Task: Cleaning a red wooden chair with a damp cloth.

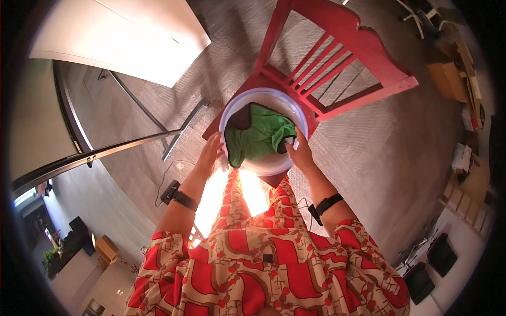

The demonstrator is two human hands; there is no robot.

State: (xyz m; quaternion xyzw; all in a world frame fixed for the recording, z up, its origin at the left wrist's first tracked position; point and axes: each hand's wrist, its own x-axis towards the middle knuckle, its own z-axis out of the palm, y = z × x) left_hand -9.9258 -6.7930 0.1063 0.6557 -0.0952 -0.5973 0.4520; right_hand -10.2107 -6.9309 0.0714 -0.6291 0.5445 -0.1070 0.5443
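Note:
A round white basin (pixel 238 100) with a pale violet-tinted rim rests on the seat of a red chair (pixel 337 58) in front of me. Inside it lies a crumpled green cloth (pixel 258 131) with black parts, possibly a garment. My left hand (pixel 212 150) grips the basin at its left rim. Over the right rim reaches my right hand (pixel 300 152), its thumb and fingers closed on a bunched dark edge of the cloth, where a small whitish patch shows. Each wrist wears a black strap with a small device.
The chair's slatted back rises at the far right of the basin. On the left stand a metal-framed glass panel (pixel 116 142) and a white panel (pixel 132 37). Cardboard boxes (pixel 448 79) line the right side. Bright light falls on the floor by my legs.

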